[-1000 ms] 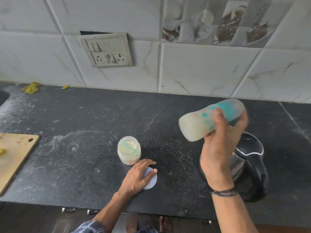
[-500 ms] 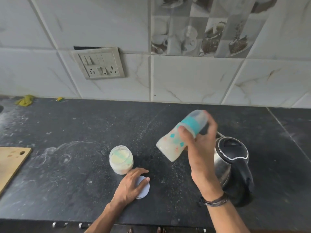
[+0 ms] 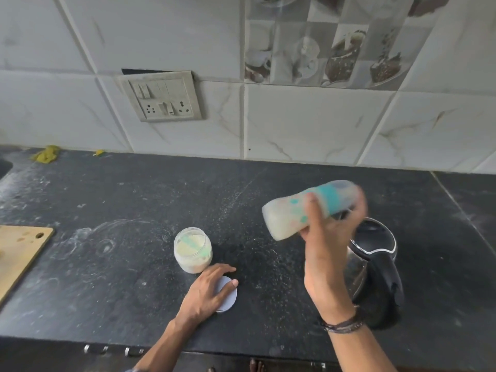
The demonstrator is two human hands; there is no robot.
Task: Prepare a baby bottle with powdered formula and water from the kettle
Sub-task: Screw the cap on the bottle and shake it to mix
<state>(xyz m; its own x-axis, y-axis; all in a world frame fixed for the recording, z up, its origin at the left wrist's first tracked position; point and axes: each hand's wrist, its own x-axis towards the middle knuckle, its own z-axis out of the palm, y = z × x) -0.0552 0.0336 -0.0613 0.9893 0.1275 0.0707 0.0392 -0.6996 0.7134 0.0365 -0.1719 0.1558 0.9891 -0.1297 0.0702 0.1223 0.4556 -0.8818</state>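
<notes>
My right hand (image 3: pixel 326 253) grips a capped baby bottle (image 3: pixel 287 218) with a teal collar, tilted almost flat in the air, its milky base pointing left; the bottle is motion-blurred. Below and right of it stands a steel kettle (image 3: pixel 375 253) with a black lid and handle. An open jar of pale formula powder (image 3: pixel 192 251) with a green scoop inside sits on the dark counter (image 3: pixel 107 264). Just in front of the jar, my left hand (image 3: pixel 208 292) rests flat on the jar's white round lid (image 3: pixel 229 298).
A wooden cutting board (image 3: pixel 18 251) lies at the counter's left edge. A switch and socket plate (image 3: pixel 161 96) is on the tiled wall. A yellow-green scrap (image 3: pixel 47 154) lies at the back left. Powder dust streaks the counter top.
The bottle swung from steeply tilted to nearly level and moved right while my right hand shakes it. My left hand stays on the lid. The camera view shifted slightly.
</notes>
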